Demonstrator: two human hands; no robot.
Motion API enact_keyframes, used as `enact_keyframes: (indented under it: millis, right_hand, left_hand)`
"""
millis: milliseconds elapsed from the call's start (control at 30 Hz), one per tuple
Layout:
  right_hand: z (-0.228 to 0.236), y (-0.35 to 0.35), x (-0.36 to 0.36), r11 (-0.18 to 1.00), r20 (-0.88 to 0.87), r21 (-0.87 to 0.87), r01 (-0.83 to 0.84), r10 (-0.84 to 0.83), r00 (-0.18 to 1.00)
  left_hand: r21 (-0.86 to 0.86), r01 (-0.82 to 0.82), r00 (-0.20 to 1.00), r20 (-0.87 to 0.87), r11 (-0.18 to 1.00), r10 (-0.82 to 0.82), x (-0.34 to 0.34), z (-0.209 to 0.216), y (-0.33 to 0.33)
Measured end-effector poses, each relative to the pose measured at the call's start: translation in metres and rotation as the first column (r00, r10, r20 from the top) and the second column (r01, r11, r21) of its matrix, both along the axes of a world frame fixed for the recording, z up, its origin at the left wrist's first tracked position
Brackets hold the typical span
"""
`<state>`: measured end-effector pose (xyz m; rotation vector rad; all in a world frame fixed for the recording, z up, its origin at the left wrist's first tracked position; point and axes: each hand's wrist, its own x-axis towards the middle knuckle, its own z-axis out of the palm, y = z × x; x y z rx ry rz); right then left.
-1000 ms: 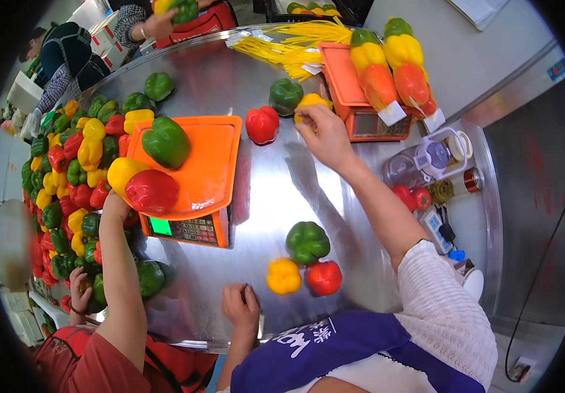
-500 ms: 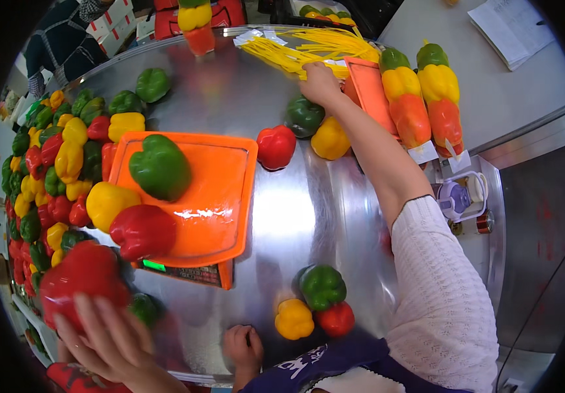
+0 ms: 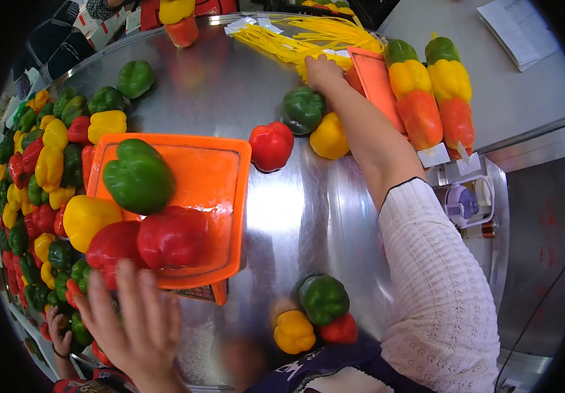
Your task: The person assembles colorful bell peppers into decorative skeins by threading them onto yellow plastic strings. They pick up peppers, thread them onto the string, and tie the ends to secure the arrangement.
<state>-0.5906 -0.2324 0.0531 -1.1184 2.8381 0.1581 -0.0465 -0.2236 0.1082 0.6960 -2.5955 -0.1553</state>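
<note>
My right hand (image 3: pixel 326 73) reaches to the far edge, its fingers curled down at a bunch of thin yellow strips (image 3: pixel 276 47) with white tags. The fingertips are partly hidden. Near the front edge, my left hand (image 3: pixel 242 359) is smeared by motion and its fingers cannot be made out. Closest to it are a yellow pepper (image 3: pixel 294 332), a green pepper (image 3: pixel 324 299) and a red pepper (image 3: pixel 339 329). Below my right hand lie another green pepper (image 3: pixel 303 110), a yellow pepper (image 3: pixel 330 136) and a red pepper (image 3: pixel 271 146).
A co-worker's hand (image 3: pixel 139 327) spreads beside an orange scale tray (image 3: pixel 220 196) with green, yellow and red peppers. A pepper heap (image 3: pixel 50 167) covers the left side. Packed three-colour stacks (image 3: pixel 420 121) stand right of an orange tray (image 3: pixel 377 85).
The co-worker has set a red pepper onto the scale tray and let go. My left hand has gone from a still fist to a blur. My right hand stays by the strips, fingers more curled.
</note>
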Motion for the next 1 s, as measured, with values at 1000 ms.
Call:
enact_keyframes:
  millis: [1000]
  right_hand:
    - [0.212,0.006,-0.108,-0.177,0.016,-0.98,0.089,0.377,0.926]
  left_hand:
    - [0.437,-0.176,0.954,-0.147,0.882,0.263,0.05,-0.111,0.207]
